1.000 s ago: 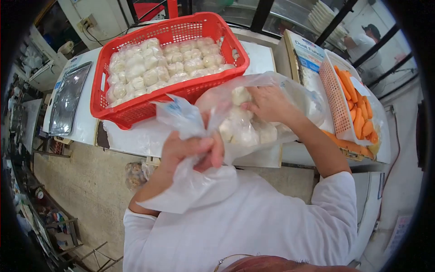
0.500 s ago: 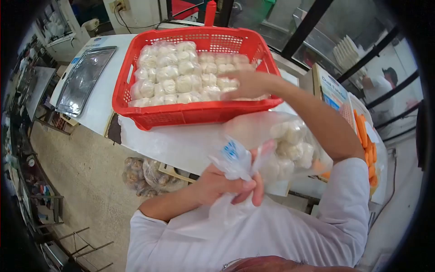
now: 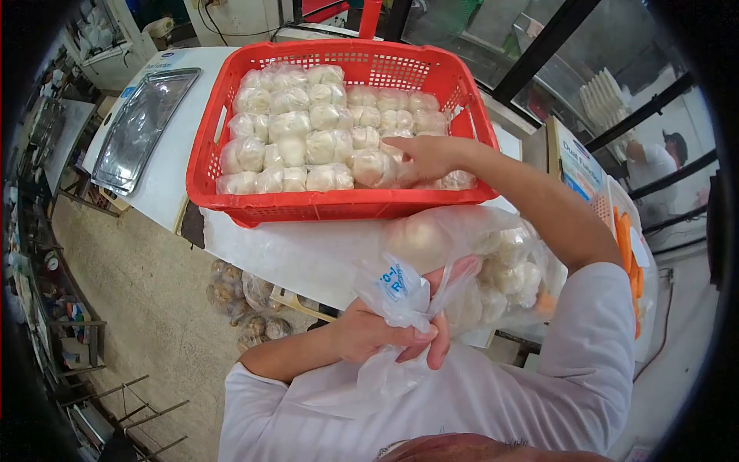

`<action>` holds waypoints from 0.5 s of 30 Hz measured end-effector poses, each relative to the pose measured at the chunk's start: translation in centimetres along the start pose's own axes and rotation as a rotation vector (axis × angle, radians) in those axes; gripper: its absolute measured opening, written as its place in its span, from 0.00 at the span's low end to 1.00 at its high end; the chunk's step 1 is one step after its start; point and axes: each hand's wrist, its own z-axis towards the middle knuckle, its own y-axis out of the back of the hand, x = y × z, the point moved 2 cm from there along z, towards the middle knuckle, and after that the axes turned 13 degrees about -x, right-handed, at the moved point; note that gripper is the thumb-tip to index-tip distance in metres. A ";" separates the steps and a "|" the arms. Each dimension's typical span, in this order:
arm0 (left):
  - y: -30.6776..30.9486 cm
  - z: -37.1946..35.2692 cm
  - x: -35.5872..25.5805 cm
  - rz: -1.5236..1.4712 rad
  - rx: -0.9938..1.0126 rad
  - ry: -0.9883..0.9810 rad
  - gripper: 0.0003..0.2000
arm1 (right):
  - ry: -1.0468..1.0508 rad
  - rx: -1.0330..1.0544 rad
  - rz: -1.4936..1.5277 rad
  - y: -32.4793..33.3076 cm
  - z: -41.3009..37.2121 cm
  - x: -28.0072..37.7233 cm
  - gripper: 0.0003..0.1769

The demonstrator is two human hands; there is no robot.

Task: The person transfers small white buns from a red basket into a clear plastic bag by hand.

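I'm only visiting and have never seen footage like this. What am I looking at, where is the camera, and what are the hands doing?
There is no machine here: a person works with two bare hands, and one camera worn on the head looks down at them, which bends the edges. The left hand grips the gathered neck of a clear plastic bag partly filled with pale round balls. The right hand reaches into a red basket and touches the wrapped packs of white balls; whether it grips one I cannot tell. The basket stands on a white counter, beside a shiny tray. Orange carrots lie at the right edge.
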 end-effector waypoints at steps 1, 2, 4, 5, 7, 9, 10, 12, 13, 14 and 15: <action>-0.1 -0.1 0.0 0.005 -0.003 -0.002 0.39 | 0.025 -0.047 0.123 -0.6 1.1 -1.2 0.59; -0.1 -0.2 0.0 0.016 -0.012 -0.012 0.39 | 0.033 -0.048 0.122 0.3 1.3 -0.7 0.59; -0.1 -0.4 -0.1 0.025 -0.030 -0.023 0.39 | 0.046 -0.109 -0.005 2.9 1.7 0.9 0.58; 0.1 -0.5 0.0 0.032 -0.048 -0.015 0.38 | 0.003 -0.079 0.069 3.4 2.4 0.5 0.57; 0.2 -0.8 0.2 0.038 -0.067 -0.007 0.37 | 0.079 -0.112 0.070 2.4 3.6 -0.1 0.57; 0.1 -0.9 0.1 0.021 -0.073 -0.025 0.36 | 0.155 -0.144 0.062 1.4 3.9 0.7 0.57; 0.1 -0.8 0.1 0.019 -0.073 -0.028 0.36 | 0.113 -0.109 0.010 -0.1 3.5 1.8 0.56; 0.2 -0.8 0.1 0.031 -0.062 -0.038 0.35 | 0.062 -0.076 -0.037 -1.1 2.8 2.5 0.56; 0.1 -0.8 0.1 0.035 -0.055 -0.040 0.35 | 0.061 -0.080 -0.056 -0.8 2.6 2.5 0.54; 0.0 -0.9 0.2 0.031 -0.076 -0.041 0.35 | 0.061 -0.082 -0.074 -0.6 2.4 2.5 0.53; -0.1 -1.0 0.4 0.026 -0.098 -0.043 0.35 | 0.059 -0.084 -0.079 -0.5 2.3 2.1 0.53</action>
